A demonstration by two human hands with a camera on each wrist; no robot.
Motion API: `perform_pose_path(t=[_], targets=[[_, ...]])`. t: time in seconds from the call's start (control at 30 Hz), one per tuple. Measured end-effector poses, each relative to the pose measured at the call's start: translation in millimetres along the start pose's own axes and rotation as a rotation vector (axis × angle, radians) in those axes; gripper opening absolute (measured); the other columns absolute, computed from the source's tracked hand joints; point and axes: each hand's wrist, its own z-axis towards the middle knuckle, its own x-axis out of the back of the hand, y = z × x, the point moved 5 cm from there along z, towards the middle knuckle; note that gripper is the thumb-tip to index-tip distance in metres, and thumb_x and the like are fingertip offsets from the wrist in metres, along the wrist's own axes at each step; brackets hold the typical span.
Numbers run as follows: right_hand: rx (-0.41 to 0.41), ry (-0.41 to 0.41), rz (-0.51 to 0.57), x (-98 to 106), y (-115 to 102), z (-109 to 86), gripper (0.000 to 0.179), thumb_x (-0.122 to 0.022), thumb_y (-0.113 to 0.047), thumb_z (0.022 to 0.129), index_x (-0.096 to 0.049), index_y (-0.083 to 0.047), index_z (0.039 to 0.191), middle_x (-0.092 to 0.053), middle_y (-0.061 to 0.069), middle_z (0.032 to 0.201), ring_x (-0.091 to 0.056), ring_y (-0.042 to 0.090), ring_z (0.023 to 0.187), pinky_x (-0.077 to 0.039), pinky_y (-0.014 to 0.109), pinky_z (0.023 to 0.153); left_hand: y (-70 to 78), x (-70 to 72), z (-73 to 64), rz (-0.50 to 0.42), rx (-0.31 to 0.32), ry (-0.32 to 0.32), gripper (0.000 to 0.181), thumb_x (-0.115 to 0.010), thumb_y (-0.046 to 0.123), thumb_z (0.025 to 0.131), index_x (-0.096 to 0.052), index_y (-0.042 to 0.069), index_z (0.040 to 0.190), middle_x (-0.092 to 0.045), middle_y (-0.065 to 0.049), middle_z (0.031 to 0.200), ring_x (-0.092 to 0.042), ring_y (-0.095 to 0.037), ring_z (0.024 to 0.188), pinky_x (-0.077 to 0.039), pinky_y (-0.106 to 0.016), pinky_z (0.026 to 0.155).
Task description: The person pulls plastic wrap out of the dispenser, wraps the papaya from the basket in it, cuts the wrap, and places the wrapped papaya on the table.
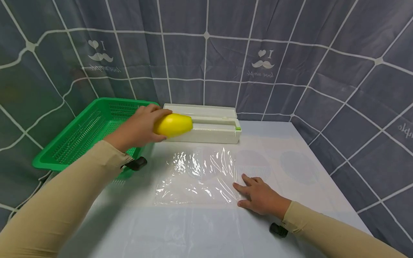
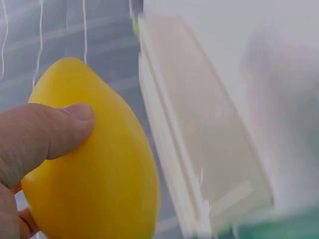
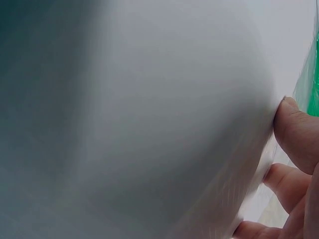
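Note:
My left hand (image 1: 138,125) grips a smooth yellow mango-shaped fruit (image 1: 174,125) from its left side, above the table and in front of the white box. In the left wrist view the thumb (image 2: 60,130) presses along the fruit (image 2: 104,164), which tapers at the top. A clear sheet of plastic wrap (image 1: 196,179) lies spread on the table, wrinkled and shiny. At its right edge my right hand (image 1: 262,197) rests with fingers spread, fingertips down on the tabletop by the film. The right wrist view shows the thumb and fingertips (image 3: 294,129) against the white surface.
A long white wrap dispenser box (image 1: 213,135) stands at the back with its lid raised and a green piece at its right end. To the left is a green plastic basket (image 1: 77,143). Grey gridded curtains (image 1: 226,53) enclose the white table (image 1: 180,233).

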Motion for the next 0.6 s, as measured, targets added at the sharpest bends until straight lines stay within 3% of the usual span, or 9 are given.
perform_pose_path(t=[0.13,0.27,0.43,0.6], targets=[[-0.002,0.002,0.007,-0.5,-0.2,0.4,0.066,-0.074,-0.043,0.097,-0.053,-0.021,0.156,-0.035,0.027,0.167,-0.041,0.053,0.145,-0.041,0.062,0.115,30.4,-29.8,1.2,-0.009,-0.078,-0.03,0.078,-0.089,0.029,0.083,-0.052,0.021,0.151,-0.052,-0.009,0.15,-0.047,-0.036,0.129,-0.05,-0.056,0.102],[-0.025,-0.018,0.003,-2.7,1.8,2.1,0.067,-0.073,-0.045,0.097,-0.052,-0.024,0.157,-0.033,0.025,0.169,-0.039,0.052,0.146,-0.04,0.062,0.117,50.1,-59.5,1.7,-0.022,-0.124,-0.065,0.075,-0.09,0.029,0.081,-0.055,0.016,0.146,-0.056,-0.006,0.147,-0.05,-0.034,0.127,-0.05,-0.051,0.104],[-0.04,-0.025,-0.01,-3.9,3.1,3.2,0.068,-0.073,-0.047,0.097,-0.051,-0.027,0.158,-0.032,0.024,0.169,-0.04,0.051,0.146,-0.04,0.062,0.118,61.5,-88.6,2.0,-0.048,-0.127,-0.111,0.073,-0.091,0.028,0.081,-0.057,0.013,0.144,-0.058,-0.006,0.144,-0.052,-0.033,0.125,-0.052,-0.047,0.105],[-0.041,-0.028,-0.012,-3.9,3.6,3.4,0.068,-0.073,-0.047,0.097,-0.05,-0.026,0.158,-0.032,0.024,0.169,-0.04,0.051,0.146,-0.039,0.062,0.118,66.3,-108.4,1.1,-0.044,-0.118,-0.15,0.075,-0.09,0.031,0.082,-0.057,0.014,0.146,-0.058,-0.005,0.146,-0.053,-0.031,0.127,-0.053,-0.047,0.106]])
